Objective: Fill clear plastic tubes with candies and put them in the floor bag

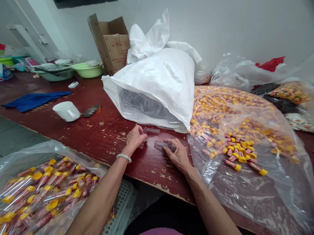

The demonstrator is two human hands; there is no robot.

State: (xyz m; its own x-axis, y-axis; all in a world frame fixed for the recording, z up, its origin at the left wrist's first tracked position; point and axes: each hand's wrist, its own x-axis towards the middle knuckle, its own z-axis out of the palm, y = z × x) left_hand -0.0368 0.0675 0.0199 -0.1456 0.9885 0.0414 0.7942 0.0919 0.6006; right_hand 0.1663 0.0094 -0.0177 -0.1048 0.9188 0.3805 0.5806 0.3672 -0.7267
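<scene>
Near the middle of the red table, my left hand has its fingers pinched at the end of a clear plastic tube. My right hand is wrapped round several clear tubes that point left toward my left hand. Behind both hands a white sack lies with its mouth toward me, and many clear tubes show inside it. To the right, small red-labelled pieces with yellow caps lie on and in a clear plastic bag.
At the lower left, a clear bag holds capped tubes above a pale crate. A white mug, blue cloth, green bowls and a cardboard box stand or lie farther back. More bags sit at the right.
</scene>
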